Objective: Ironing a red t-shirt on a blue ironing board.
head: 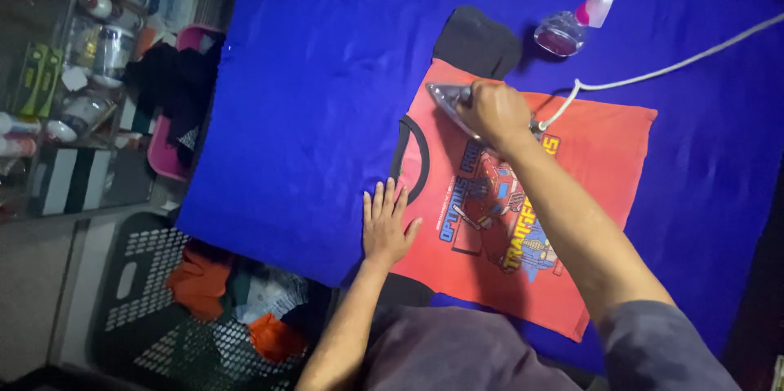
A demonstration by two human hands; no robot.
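We see a blue cloth (310, 97) covering the bench, an orange T-shirt (588, 162) with black sleeves spread flat near its front edge. Our right hand (496, 111) has its fingers clenched around an iron (449, 101) on the shirt's upper part; our left hand (387, 224) lies released, flat at the collar. A clear, pink-topped spray bottle (576, 19) stands beyond.

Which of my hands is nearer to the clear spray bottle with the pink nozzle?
Right. The right hand grips the iron just below-left of the clear spray bottle; the left hand lies flat far lower on the red T-shirt's edge.
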